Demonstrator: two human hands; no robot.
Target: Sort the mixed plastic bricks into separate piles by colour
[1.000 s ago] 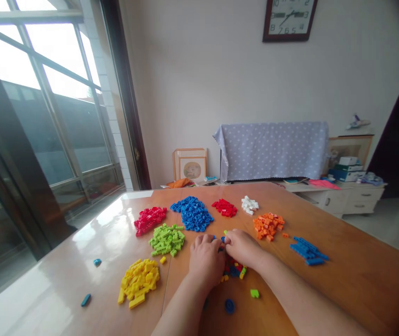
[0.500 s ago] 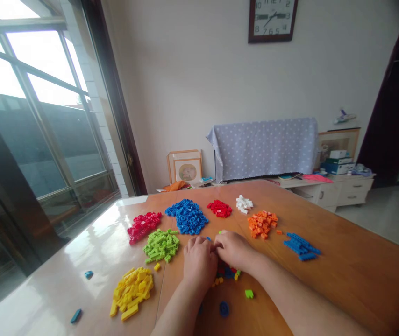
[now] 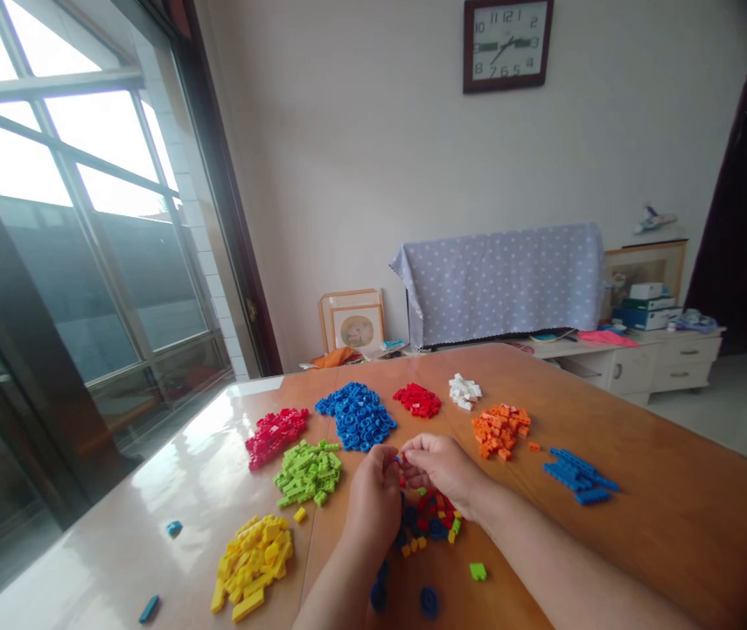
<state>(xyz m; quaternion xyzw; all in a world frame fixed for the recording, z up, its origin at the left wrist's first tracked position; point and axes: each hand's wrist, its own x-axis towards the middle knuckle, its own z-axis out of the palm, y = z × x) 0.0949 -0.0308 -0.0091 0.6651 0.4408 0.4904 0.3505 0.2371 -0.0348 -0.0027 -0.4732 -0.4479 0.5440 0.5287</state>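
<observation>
My left hand (image 3: 375, 494) and my right hand (image 3: 440, 468) meet over the mixed pile, their fingertips pinched close together. Small red and blue toy bricks (image 3: 401, 458) show between the fingertips; which hand holds which piece is hard to see. Beneath and in front of the hands lies a mixed heap of building bricks (image 3: 437, 528) in red, dark blue, yellow and green, partly hidden by my left hand. A round blue brick (image 3: 429, 601) and a lone green brick (image 3: 478, 571) lie nearer to me.
Sorted brick piles ring the hands: yellow (image 3: 255, 560), lime green (image 3: 309, 472), crimson (image 3: 276, 436), blue (image 3: 357, 416), red (image 3: 417, 400), white (image 3: 464, 391), orange (image 3: 501, 430) and long blue bricks (image 3: 580, 475). Two stray teal pieces (image 3: 149, 609) lie at the table's left.
Both hands have lifted and turned from the heap, uncovering more of it. Red and blue pieces now show at the fingertips. The whole view has tilted slightly upward.
</observation>
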